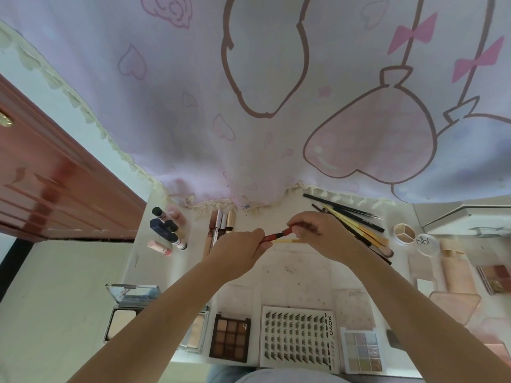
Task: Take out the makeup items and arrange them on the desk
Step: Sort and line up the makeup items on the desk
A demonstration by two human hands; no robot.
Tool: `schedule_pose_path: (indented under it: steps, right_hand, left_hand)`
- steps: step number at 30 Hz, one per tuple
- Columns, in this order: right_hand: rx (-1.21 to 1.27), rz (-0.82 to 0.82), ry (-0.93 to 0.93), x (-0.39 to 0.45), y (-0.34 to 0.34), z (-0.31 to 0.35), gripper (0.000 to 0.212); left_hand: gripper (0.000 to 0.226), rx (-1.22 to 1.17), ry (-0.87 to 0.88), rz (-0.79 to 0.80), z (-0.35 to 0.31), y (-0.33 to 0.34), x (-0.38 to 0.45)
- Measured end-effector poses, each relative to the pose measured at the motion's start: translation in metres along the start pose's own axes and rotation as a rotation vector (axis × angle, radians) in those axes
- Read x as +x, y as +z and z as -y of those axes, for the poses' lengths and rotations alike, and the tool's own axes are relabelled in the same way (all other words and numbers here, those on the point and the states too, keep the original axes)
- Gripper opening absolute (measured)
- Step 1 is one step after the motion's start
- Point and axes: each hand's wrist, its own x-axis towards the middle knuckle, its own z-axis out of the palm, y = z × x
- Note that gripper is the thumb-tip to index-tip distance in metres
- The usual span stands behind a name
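Observation:
A slim red pencil-like makeup stick [276, 235] is held level above the middle of the white desk [298, 275]. My left hand [240, 250] grips its left end and my right hand [315, 233] pinches its right end. A thin yellow stick [290, 241] lies just under them. Lip glosses [221, 225] stand in a row to the left of my hands. Small tubes [168, 230] lie further left. Brushes and pencils [356, 222] fan out on the right.
Along the near edge lie an open powder compact [124, 319], a brown eyeshadow palette [229, 338], a false-lash card [298, 338] and a pastel palette [362, 349]. Round pots [405, 233] and beige items sit right. A printed curtain [276, 106] hangs behind; a wooden door [55, 189] is left.

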Motion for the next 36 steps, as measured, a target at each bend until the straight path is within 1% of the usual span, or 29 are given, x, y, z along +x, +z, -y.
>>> schedule_pose_path:
  steps: [3,6,7,11,14,15,20,24,26,29,32,36]
  right_hand:
    - [-0.032,0.038,-0.018,0.004,0.007,0.001,0.02]
    - [-0.005,0.047,0.001,0.008,0.01,0.001,0.022]
    - [0.007,0.051,0.014,0.01,0.011,0.001,0.025]
    - [0.03,0.033,0.05,0.015,0.012,-0.008,0.033]
    - [-0.035,-0.002,0.109,0.017,0.009,-0.022,0.031]
    - [-0.056,0.003,0.133,0.017,0.008,-0.028,0.03]
    - [-0.158,0.042,0.246,0.015,0.006,-0.052,0.03]
    - [-0.235,0.019,0.363,0.012,0.001,-0.07,0.03]
    - [-0.275,0.014,0.425,0.01,-0.003,-0.08,0.029]
    - [-0.359,-0.001,0.506,0.006,-0.014,-0.097,0.028]
    - [-0.426,-0.013,0.579,0.001,-0.025,-0.111,0.027]
    - [-0.508,-0.054,0.623,-0.005,-0.037,-0.124,0.025]
  left_hand:
    - [0.033,-0.082,-0.011,-0.021,-0.002,0.001,-0.003]
    - [0.019,-0.217,-0.023,-0.053,-0.001,0.007,-0.005]
    - [0.018,-0.268,-0.03,-0.066,0.0,0.008,-0.005]
    - [0.025,-0.365,-0.095,-0.15,0.009,0.022,0.0]
    - [0.031,-0.389,-0.206,-0.304,0.02,0.036,0.005]
    - [0.032,-0.391,-0.246,-0.322,0.024,0.041,0.007]
    - [0.029,-0.415,-0.444,-0.223,0.031,0.05,0.019]
    - [0.03,-0.287,-0.535,-0.092,0.029,0.053,0.03]
    - [0.031,-0.241,-0.579,-0.056,0.029,0.054,0.038]
    - [0.033,-0.192,-0.616,-0.031,0.028,0.055,0.046]
    - [0.03,-0.086,-0.623,0.008,0.027,0.056,0.05]
    - [0.026,0.021,-0.64,0.061,0.026,0.058,0.054]
